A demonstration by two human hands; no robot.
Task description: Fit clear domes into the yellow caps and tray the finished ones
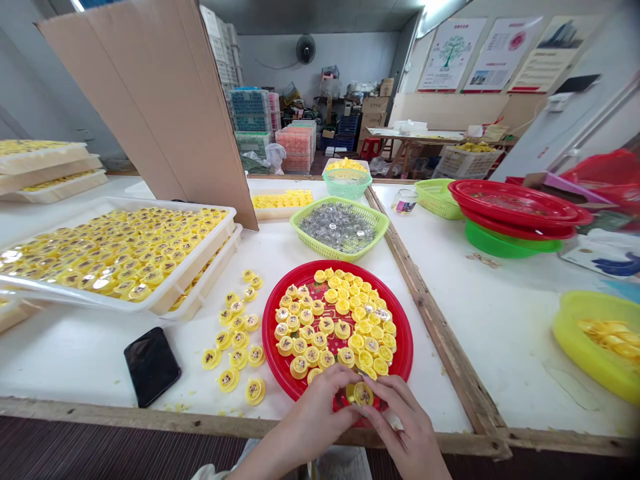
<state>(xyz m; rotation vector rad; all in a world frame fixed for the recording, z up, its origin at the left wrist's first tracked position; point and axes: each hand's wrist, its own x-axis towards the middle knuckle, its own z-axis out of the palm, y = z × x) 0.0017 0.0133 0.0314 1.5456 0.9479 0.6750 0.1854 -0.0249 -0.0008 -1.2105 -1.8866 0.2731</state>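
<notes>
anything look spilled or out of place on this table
Loose yellow pieces sit on the tabletop between the red tray and white tray, outside both, so they look stray, though perhaps deliberately placed. Yellow scraps lie near the front edge, and a black phone lies nearby.

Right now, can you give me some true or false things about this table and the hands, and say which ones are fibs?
1. The left hand and right hand both hold one yellow piece. True.
2. The round tray under the hands is blue. False: the round tray is red.
3. Clear pieces fill a yellow-green basket. True.
4. The black phone lies on the round tray. False: the black phone lies on the white table, left of the tray.
5. A wooden strip runs along the right of the round tray. True.
</notes>
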